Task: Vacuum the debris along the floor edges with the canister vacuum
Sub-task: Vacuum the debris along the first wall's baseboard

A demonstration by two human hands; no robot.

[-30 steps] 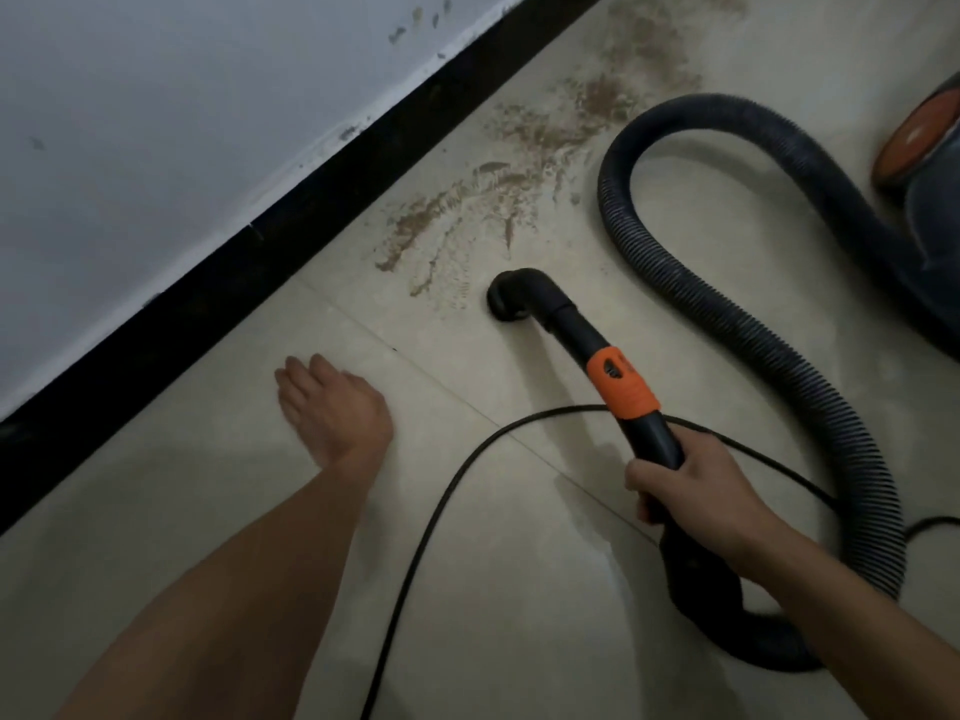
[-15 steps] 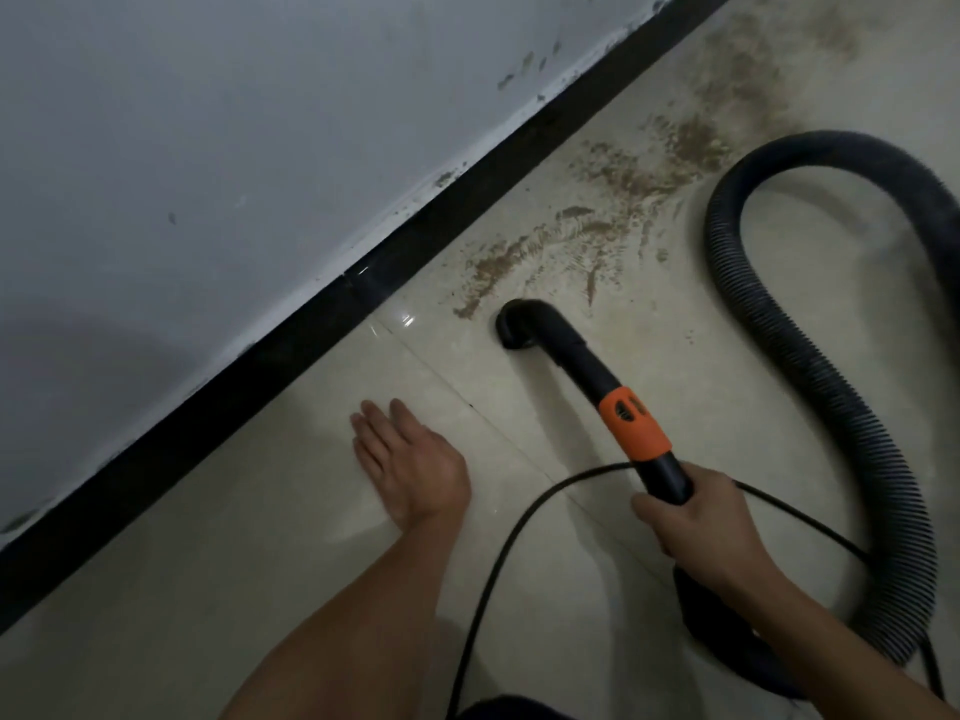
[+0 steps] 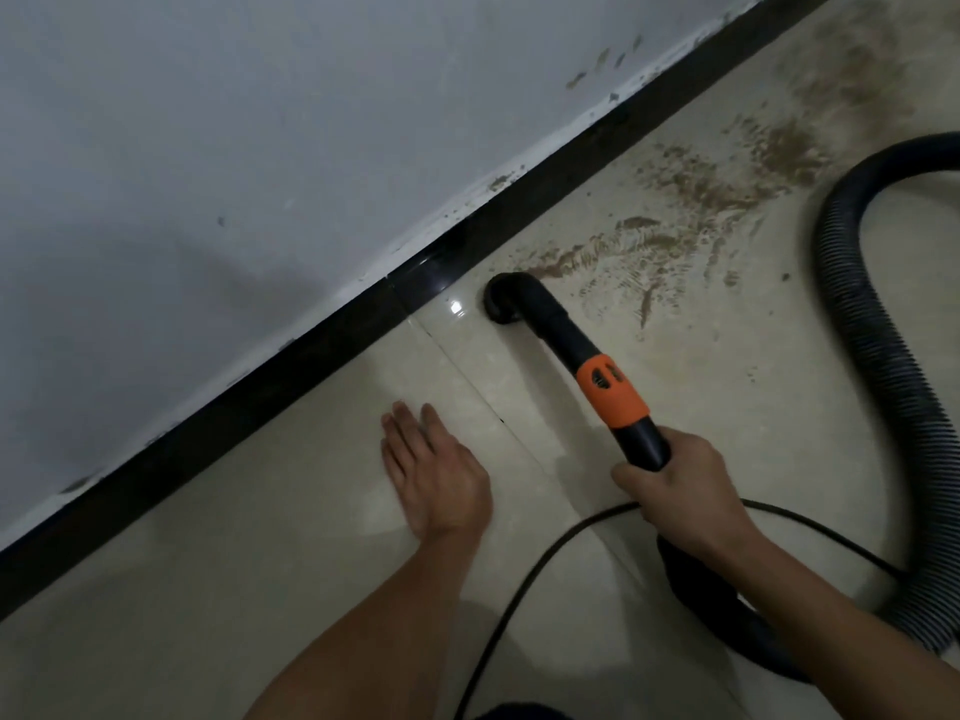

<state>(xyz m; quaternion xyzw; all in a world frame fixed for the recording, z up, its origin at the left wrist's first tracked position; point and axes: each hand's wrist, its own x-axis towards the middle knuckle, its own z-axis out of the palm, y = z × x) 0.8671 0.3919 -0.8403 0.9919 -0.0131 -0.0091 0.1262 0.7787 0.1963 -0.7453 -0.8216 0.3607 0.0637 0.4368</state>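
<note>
My right hand grips the black vacuum wand just below its orange collar. The wand's curved nozzle sits mouth-down on the beige tile, close to the black baseboard. Brown debris is smeared over the floor to the right of the nozzle and runs along the wall toward the top right. My left hand rests flat on the tile, fingers straight, left of the wand. The canister is out of view.
The ribbed black hose loops across the floor on the right and curves back under my right forearm. A thin black power cord arcs over the tile between my arms. A white wall rises above the baseboard.
The nozzle has moved left through the debris up to the baseboard, leaving cleaned tile behind it. My left hand has shifted forward along the floor. The canister has dropped out of view.
</note>
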